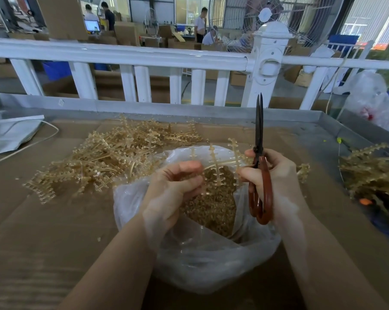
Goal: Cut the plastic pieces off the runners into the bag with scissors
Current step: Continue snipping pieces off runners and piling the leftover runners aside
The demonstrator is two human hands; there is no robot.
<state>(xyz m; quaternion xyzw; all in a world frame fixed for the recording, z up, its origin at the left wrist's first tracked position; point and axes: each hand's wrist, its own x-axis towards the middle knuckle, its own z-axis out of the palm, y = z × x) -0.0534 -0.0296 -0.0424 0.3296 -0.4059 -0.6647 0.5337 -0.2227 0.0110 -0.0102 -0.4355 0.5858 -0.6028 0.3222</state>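
Note:
A clear plastic bag [211, 260] lies open on the cardboard, holding several small amber cut pieces [209, 211]. Over its mouth my left hand [173, 186] pinches a translucent amber runner [218, 162] with small pieces along its branches. My right hand [276, 175] grips the red-handled scissors [259, 157], blades closed and pointing up and away; its fingertips also touch the runner's right end.
A big heap of uncut amber runners [113, 157] lies left of the bag. Another pile of runners [372, 173] sits at the right edge. The cardboard-lined metal tray [323, 121] has a raised rim, with a white railing [144, 57] behind and a grey bag [12, 135] at far left.

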